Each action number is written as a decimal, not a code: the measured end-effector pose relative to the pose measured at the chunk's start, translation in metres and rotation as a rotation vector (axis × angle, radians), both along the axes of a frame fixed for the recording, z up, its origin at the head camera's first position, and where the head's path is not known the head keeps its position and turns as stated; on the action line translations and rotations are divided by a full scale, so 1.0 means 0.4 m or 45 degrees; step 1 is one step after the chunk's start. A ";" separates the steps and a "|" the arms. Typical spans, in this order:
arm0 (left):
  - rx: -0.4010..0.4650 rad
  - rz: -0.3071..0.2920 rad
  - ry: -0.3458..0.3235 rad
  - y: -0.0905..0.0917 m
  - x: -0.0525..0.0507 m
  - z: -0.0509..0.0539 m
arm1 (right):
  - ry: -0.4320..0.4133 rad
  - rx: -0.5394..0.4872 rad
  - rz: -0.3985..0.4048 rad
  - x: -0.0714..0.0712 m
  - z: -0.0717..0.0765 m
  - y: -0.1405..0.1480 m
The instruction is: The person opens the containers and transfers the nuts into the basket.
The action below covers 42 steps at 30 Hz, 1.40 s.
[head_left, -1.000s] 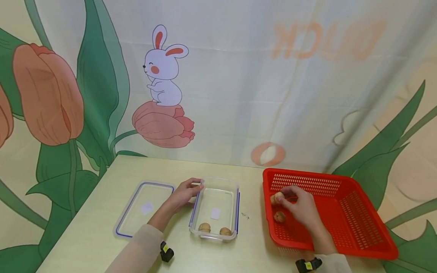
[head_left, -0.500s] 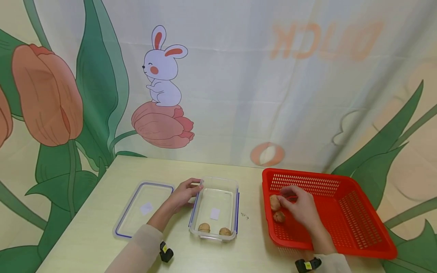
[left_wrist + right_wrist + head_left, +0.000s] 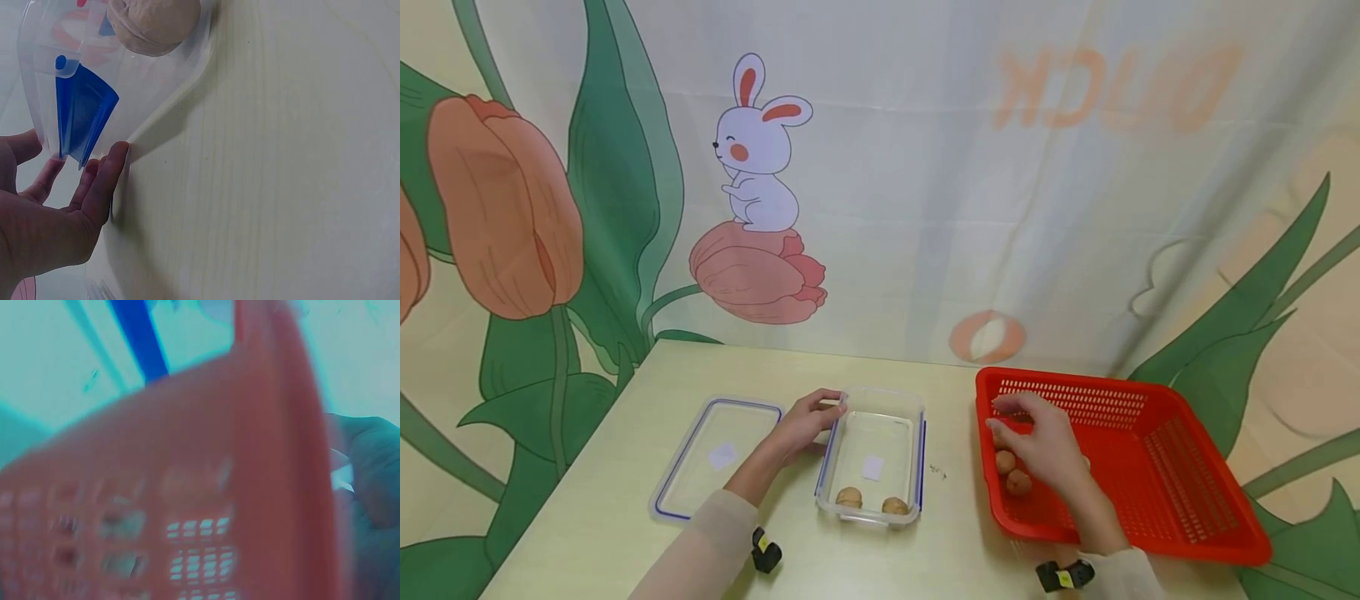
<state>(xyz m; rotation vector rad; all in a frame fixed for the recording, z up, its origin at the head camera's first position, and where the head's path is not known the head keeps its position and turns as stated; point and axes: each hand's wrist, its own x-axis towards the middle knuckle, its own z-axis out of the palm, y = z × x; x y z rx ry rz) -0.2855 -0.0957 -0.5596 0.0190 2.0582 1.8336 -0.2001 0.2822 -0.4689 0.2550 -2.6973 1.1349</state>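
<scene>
My left hand (image 3: 805, 429) grips the left side of a clear plastic food container (image 3: 880, 446) with blue side latches, thumb at the rim. In the left wrist view, its fingers (image 3: 103, 187) touch the container near a blue latch (image 3: 81, 112). Two walnuts (image 3: 849, 497) lie at the container's near end. Inside the red basket (image 3: 1150, 467), my right hand (image 3: 1045, 437) hovers near the left wall, thumb and forefinger apart with nothing seen between them. Walnuts (image 3: 1018, 482) lie below it, some partly hidden by the hand. The basket wall (image 3: 187, 437) blurs much of the right wrist view.
A clear lid (image 3: 718, 458) with a blue seal lies flat left of the container. Small dark crumbs (image 3: 937, 472) dot the table (image 3: 955, 542) between container and basket. A printed curtain (image 3: 895, 208) hangs behind the table.
My right hand has let go of a walnut and shifted slightly left and up toward the basket's wall. The walnuts beneath have moved a little. My left hand stays on the container.
</scene>
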 end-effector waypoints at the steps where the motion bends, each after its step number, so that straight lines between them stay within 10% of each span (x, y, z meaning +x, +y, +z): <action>1: 0.000 0.000 -0.001 0.000 0.000 0.000 | -0.015 0.007 0.016 0.001 0.008 -0.015; 21: -0.024 0.008 0.000 -0.002 -0.001 0.010 | -0.128 0.225 0.639 0.004 -0.039 -0.275; 42: -0.008 0.012 0.007 0.003 0.005 0.010 | -0.318 0.608 0.793 0.007 -0.069 -0.329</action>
